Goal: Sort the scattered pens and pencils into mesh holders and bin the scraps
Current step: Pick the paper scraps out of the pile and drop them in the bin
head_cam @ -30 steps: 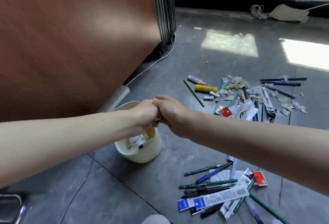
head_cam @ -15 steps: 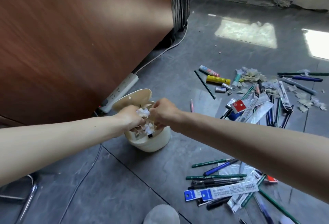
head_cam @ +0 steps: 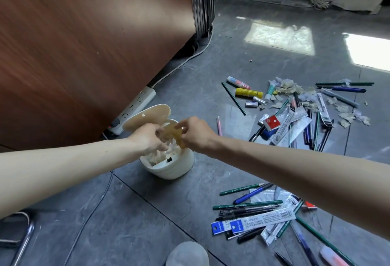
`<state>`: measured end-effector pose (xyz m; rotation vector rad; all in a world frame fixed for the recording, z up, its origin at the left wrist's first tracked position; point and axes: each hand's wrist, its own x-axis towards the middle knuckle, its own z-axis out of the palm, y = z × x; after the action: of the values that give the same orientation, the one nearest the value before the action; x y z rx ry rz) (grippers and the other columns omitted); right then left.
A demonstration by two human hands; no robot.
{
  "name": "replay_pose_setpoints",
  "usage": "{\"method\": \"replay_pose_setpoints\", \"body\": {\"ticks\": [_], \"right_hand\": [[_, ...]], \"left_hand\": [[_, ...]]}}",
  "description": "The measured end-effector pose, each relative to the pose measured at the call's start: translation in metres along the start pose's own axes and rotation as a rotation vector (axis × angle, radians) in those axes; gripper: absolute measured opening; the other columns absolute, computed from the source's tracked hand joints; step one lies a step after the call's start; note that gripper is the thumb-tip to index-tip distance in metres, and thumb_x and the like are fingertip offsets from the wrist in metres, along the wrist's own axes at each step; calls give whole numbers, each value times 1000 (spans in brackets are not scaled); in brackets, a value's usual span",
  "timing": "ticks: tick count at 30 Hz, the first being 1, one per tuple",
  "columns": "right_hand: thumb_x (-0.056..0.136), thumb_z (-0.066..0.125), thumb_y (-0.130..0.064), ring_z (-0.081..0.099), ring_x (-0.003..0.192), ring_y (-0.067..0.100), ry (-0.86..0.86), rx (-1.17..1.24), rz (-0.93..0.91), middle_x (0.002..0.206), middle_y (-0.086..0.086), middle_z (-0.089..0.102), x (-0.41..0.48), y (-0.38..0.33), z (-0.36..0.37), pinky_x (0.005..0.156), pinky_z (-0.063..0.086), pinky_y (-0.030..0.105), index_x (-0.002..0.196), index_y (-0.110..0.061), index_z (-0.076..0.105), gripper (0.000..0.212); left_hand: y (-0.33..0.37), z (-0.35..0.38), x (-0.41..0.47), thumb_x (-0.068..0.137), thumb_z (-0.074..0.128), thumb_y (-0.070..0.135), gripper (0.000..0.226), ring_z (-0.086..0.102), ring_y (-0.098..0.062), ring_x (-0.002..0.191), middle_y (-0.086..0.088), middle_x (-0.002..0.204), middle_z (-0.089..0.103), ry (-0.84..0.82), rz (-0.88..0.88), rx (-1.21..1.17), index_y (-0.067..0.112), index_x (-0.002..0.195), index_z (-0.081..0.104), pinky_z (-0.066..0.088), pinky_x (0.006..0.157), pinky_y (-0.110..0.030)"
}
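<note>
— Two hands meet over the bin point(head_cam: 179, 168): the right hand point(head_cam: 196, 136) pinches a tan scrap point(head_cam: 176, 133), and the left hand point(head_cam: 147, 140) curls at its other edge, grip unclear.
— Let go low, inside the rim, I'd say; it looks nearly full.
— The lid point(head_cam: 147, 115) stands open at the far left, power strip point(head_cam: 135, 105) behind. Bare floor point(head_cam: 126, 223) lies near left; pens point(head_cam: 247, 205) crowd the right.

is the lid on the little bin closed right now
No, the lid stands flipped up at the back of the bin, and white paper scraps show in its open top.
</note>
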<state>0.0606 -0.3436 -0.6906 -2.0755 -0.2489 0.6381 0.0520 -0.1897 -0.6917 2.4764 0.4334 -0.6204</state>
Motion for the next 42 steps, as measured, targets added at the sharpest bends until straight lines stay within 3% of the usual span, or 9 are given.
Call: {"method": "replay_pose_setpoints", "body": {"ticks": [2,5,9,14,17,24,30,36,42], "right_hand": [[86,48,1,60,90,19,-21,-58,-64,115,14,65,-2,2,-2,67,42,19,124,-11,61,42],[86,52,-2,56,80,15,-77,-94,-99,110,13,68,-5,5,-5,70,44,21,112,-10,69,32],[85,49,-4,56,76,15,51,-48,-80,84,6,66,-8,12,-12,60,39,0,98,-9,70,25],[82,44,1,58,77,22,174,-40,-7,74,3,58,-13,40,-44,55,47,24,80,-15,60,22],[83,44,0,59,79,23,258,-111,83,90,12,66,-21,68,-68,70,50,30,89,-9,67,25],[82,44,1,63,87,29,403,-195,307,91,13,67,-53,146,-121,74,50,33,92,-1,68,27],[85,45,-5,58,97,31,472,-275,485,120,13,50,-65,205,-143,85,50,38,114,-10,59,33],[88,39,-3,20,136,36,359,-375,550,150,14,21,-73,238,-151,108,29,46,140,-15,41,53],[89,40,-5,12,140,33,262,-410,527,153,9,17,-79,249,-141,112,22,44,144,-13,29,57]], "left_hand": [[-2,2,0,78,71,-1,50,61,-19,93,-7,103,64,28,28,-44,6,125,55,48,84,-26],[3,3,-5,88,60,12,15,64,-15,79,1,80,69,177,131,-23,14,101,66,49,73,-27],[26,8,-15,92,47,27,20,61,-16,81,5,81,67,246,290,120,27,87,66,50,74,-35],[76,36,-4,89,46,14,20,56,-20,92,1,95,61,197,459,188,20,94,65,47,82,-38],[106,60,12,89,47,13,24,55,-25,103,-7,108,58,82,515,302,17,106,63,45,89,-37],[167,133,35,89,46,12,32,51,-28,104,-8,119,42,-193,568,510,15,120,52,46,85,-37],[213,187,68,88,50,18,39,33,-33,123,-13,132,31,-165,640,538,10,126,43,39,100,-46],[234,217,88,93,52,30,57,15,-35,139,-17,151,12,-96,675,593,20,143,26,23,110,-47],[221,227,96,82,55,4,49,36,-35,119,-15,134,27,-118,722,619,18,126,36,42,89,-44]]}}
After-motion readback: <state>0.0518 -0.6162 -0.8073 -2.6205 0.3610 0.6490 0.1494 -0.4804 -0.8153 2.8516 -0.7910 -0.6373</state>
